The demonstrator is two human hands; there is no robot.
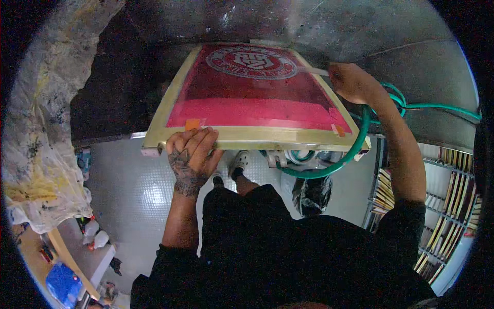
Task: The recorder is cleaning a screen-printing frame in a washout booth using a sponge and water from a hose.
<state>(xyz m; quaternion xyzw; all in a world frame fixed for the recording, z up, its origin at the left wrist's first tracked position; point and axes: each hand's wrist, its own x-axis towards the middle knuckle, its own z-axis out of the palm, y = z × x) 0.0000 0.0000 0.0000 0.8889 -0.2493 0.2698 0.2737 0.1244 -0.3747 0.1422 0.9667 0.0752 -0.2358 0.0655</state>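
- Screen frame lies straight ahead of the body, its side rails running away from it; foreshortening hides which axis is longer.
- Left hand is curled over the near rail, left of its middle, just beside an orange tape piece.
- Right hand is closed round a thin pale strip, perhaps a flat tool, which points left across the right rail.
- The key relation, I judge: the round emblem sits at the far end, left of the right hand, the nearer of the two.
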